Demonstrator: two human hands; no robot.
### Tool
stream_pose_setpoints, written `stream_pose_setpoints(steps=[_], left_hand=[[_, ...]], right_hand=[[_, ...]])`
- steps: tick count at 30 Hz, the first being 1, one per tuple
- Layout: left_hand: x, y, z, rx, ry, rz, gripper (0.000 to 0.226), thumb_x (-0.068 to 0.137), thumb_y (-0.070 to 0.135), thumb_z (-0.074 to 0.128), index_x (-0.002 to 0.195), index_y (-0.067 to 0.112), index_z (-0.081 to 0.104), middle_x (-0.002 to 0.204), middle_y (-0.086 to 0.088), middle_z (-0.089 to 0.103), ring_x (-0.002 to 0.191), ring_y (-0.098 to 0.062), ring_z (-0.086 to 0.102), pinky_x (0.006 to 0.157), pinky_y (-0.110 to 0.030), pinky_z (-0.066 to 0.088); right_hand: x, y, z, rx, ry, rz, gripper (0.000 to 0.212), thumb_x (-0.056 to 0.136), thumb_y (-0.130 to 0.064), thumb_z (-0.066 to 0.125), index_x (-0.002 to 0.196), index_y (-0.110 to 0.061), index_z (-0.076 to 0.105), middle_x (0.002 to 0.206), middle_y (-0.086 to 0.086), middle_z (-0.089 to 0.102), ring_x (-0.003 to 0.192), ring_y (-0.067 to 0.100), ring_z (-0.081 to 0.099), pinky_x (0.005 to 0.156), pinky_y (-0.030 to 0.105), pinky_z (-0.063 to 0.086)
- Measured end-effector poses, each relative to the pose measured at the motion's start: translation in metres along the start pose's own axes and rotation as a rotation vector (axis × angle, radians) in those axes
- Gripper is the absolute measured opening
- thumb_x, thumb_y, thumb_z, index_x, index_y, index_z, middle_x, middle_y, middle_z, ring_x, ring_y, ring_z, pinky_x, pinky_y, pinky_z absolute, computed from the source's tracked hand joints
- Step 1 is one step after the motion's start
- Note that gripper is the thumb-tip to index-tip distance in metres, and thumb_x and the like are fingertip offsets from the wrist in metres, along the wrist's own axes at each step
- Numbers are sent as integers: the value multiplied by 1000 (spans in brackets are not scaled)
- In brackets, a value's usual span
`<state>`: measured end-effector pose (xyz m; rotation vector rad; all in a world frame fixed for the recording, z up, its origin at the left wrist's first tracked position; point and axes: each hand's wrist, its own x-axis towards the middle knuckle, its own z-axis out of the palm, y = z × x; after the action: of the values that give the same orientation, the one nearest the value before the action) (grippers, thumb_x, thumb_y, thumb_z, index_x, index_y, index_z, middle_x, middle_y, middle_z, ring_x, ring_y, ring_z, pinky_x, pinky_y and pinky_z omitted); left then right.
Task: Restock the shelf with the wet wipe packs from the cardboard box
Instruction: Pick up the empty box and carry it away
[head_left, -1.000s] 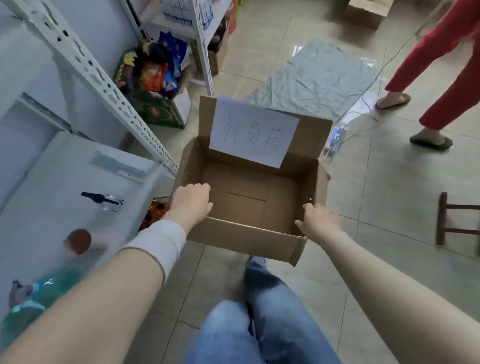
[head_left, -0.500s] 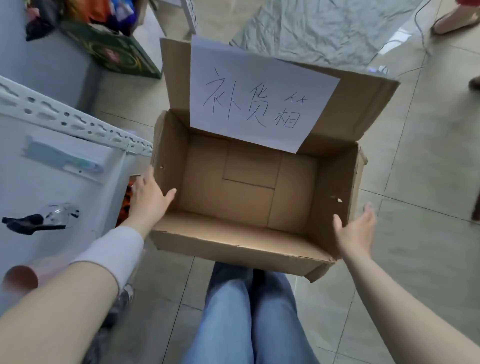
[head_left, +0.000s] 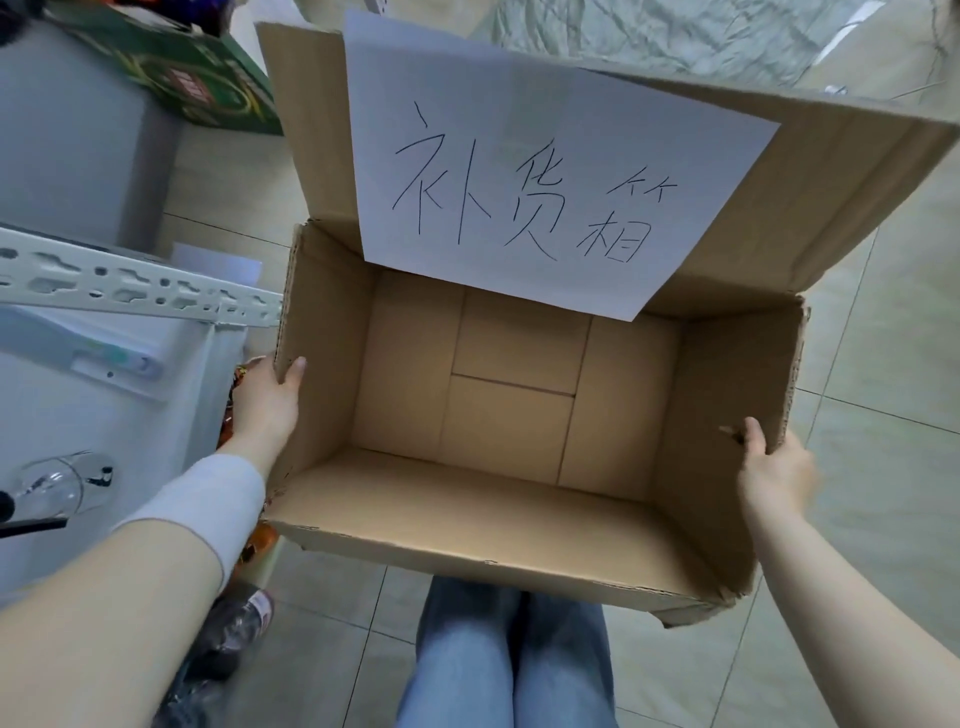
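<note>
The cardboard box (head_left: 332, 332) stands open in front of my knees, and its inside holds nothing; no wet wipe pack shows anywhere. A white paper sheet with handwriting (head_left: 540, 176) is stuck to its raised far flap. My left hand (head_left: 267, 400) grips the left wall, thumb hooked over the rim and fingers outside. On the right wall, my right hand (head_left: 774, 473) grips the same way, thumb inside the box. The white metal shelf (head_left: 130, 288) is at the left, its board bearing a clear object and a pale label strip.
A green printed carton (head_left: 208, 88) stands on the floor behind the shelf. A plastic bottle (head_left: 239, 623) and orange packets lie under the shelf by my left forearm. A crumpled grey sheet (head_left: 675, 36) covers the tiles beyond the box. My jeans-clad legs are below the box.
Both hands moved from the box's near rim to its side walls and now grip them. The box looms larger and nearer in view.
</note>
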<state>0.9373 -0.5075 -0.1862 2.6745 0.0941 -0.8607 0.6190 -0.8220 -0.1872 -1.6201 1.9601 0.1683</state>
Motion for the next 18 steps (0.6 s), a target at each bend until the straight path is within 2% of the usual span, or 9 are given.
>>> stream_pose_setpoints(steps=[8, 11, 15, 18], left_hand=[[-38, 4, -22, 101, 68, 27, 37, 98, 27, 43, 116, -4, 54, 118, -29, 58, 111, -45, 52, 91, -44, 41], [-73, 7, -48, 131, 84, 36, 40, 98, 25, 43, 118, -7, 52, 120, -33, 56, 113, -47, 50, 93, -45, 39], [-133, 1, -81, 117, 138, 45, 40, 98, 25, 44, 120, -7, 50, 124, -32, 54, 116, -47, 49, 96, -46, 39], [-183, -11, -100, 120, 187, 37, 40, 98, 26, 44, 117, -9, 51, 120, -34, 54, 112, -48, 50, 92, -46, 40]], right_hand=[[-31, 4, -35, 9, -12, 14, 39, 99, -24, 41, 117, 5, 57, 119, 29, 59, 113, 45, 52, 94, 43, 39], [-56, 7, -67, 7, -21, 18, 39, 99, -27, 40, 117, 4, 57, 120, 28, 59, 114, 45, 51, 95, 44, 39], [-84, 11, -112, -13, -40, -44, 40, 99, -28, 39, 119, 1, 57, 121, 25, 59, 114, 43, 51, 96, 42, 39], [-101, 10, -146, -22, -70, -124, 40, 99, -28, 39, 120, 1, 57, 121, 25, 60, 113, 44, 51, 94, 42, 40]])
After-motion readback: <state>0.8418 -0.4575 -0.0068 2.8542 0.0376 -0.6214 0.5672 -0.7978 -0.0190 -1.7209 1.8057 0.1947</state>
